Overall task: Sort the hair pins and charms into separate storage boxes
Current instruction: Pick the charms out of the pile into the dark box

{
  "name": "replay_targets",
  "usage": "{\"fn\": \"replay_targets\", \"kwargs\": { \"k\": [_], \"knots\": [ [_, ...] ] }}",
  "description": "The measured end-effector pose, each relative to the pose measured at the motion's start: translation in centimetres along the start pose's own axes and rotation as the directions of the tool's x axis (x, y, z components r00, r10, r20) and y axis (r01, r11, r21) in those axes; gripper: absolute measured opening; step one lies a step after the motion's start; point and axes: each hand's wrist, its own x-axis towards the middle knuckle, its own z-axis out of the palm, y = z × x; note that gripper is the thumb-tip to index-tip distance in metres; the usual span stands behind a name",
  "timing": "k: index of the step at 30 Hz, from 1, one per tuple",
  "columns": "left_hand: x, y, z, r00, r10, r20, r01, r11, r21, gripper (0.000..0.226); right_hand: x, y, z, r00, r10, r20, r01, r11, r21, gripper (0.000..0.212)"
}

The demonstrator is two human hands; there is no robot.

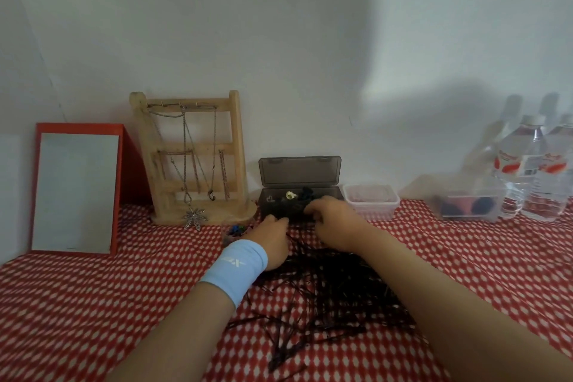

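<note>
Where the red-and-white tablecloth [93,304] meets the wall, far left of the smoky grey storage box [299,172], a red-framed mirror [74,192] leans upright. Just left of the box stands a wooden jewellery stand [192,161] hung with chains, a silver leaf pendant [194,218] dangling at its foot. In front of the box's left corner lies a small blurred cluster of coloured charms [235,231], beside the left hand [273,239], which wears a light blue wristband [237,270]. Its fingertips reach the box's front wall; whether they pinch anything I cannot tell. The box's lid is open and tilted back, and inside sit a pale charm [290,195] and some dark pieces. A heap of black hair pins [335,295] is spread on the cloth in front of the box, under both forearms. The right hand [335,223] hangs over the box's front edge, fingers curled downward; what they clamp, if anything, is hidden. Touching the box's right side is a clear lidded container [372,200]. Further right sit a clear tub [468,206] with dark contents and water bottles [527,170].
</note>
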Motion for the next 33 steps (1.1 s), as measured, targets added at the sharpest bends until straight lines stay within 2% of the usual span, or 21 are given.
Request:
{"fn": "replay_targets", "kwargs": {
  "k": [2, 3, 7, 11, 16, 21, 25, 30, 33],
  "knots": [
    [0.1, 0.0, -0.4, 1.0, 0.012, -0.003, -0.012, 1.0, -0.002, 0.044, 0.4, 0.2, -0.7, 0.983, -0.056, -0.177, 0.041, 0.996, -0.085, 0.042],
    [0.2, 0.1, -0.7, 1.0, 0.018, -0.004, -0.018, 1.0, -0.004, 0.044, 0.6, 0.2, -1.0, 0.975, -0.074, -0.212, 0.043, 0.988, -0.147, 0.042],
    [0.2, 0.6, -1.3, 0.999, 0.045, 0.003, -0.045, 0.999, 0.004, 0.045, 2.1, -0.3, -1.8, 0.997, -0.036, -0.063, 0.013, 0.941, -0.339, 0.04],
    [0.6, 0.8, -1.0, 0.997, 0.067, 0.026, -0.067, 0.998, -0.003, 0.042, 3.4, -0.3, -2.5, 0.994, -0.007, -0.106, -0.027, 0.948, -0.316, 0.026],
    [1.0, 0.9, -0.4, 0.996, 0.034, 0.083, -0.038, 0.998, 0.044, 0.062, 4.0, 0.1, -3.1, 0.989, 0.0, -0.145, -0.032, 0.975, -0.219, 0.022],
    [2.1, 2.0, 0.7, 0.993, -0.009, 0.115, 0.003, 0.999, 0.052, 0.076, 4.3, 0.3, -3.6, 0.985, -0.036, -0.169, 0.0, 0.978, -0.206, 0.022],
    [2.6, 3.1, 1.0, 0.984, 0.055, 0.17, -0.062, 0.997, 0.036, 0.075, 4.4, 0.4, -3.7, 0.983, -0.045, -0.179, 0.007, 0.978, -0.207, 0.022],
    [-0.4, 3.3, -0.6, 0.953, 0.262, 0.152, -0.252, 0.964, -0.085, 0.06, 4.1, 0.8, -3.0, 0.984, -0.05, -0.174, 0.018, 0.983, -0.181, 0.021],
    [-2.3, 2.4, -1.4, 0.945, 0.264, 0.196, -0.234, 0.958, -0.163, 0.055, 3.7, 1.0, -2.4, 0.986, -0.05, -0.162, 0.022, 0.985, -0.17, 0.021]
  ]
}}
